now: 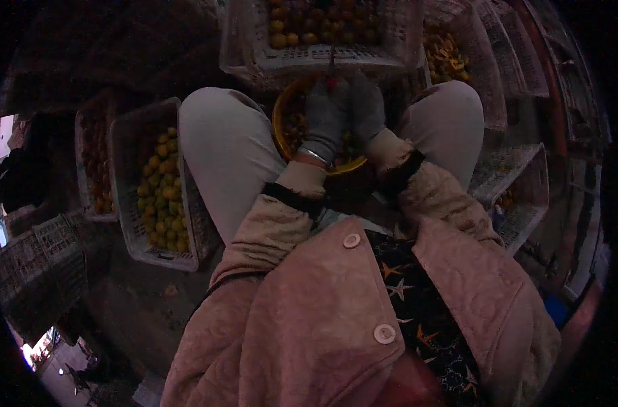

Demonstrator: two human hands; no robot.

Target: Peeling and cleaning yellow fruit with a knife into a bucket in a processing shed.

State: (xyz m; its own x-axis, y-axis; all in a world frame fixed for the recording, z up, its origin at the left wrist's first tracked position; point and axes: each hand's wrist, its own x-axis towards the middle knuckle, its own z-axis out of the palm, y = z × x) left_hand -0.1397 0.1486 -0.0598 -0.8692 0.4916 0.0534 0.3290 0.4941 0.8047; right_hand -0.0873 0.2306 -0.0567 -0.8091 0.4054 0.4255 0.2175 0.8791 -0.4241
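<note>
My left hand (pixel 325 114) and my right hand (pixel 366 104), both in grey gloves, are close together over a yellow basin (pixel 350 167) between my knees. A bright metal band circles the left wrist. At the left fingertips a small red thing (pixel 332 82) shows, with a thin dark piece above it; I cannot make out what it is. Blur and dimness hide how the fingers of both hands are closed. Inside the basin are small mixed brown and greenish pieces (pixel 295 124), partly covered by the hands.
Ahead stands a pale plastic crate (pixel 319 58) of round orange fruit (pixel 309 38). To the left is a crate (pixel 131 239) of yellow-green fruit (pixel 164 198), with another fruit crate (pixel 80 168) beyond. At right are yellow peel-like pieces (pixel 444 56) in a crate and a tilted crate (pixel 535 203).
</note>
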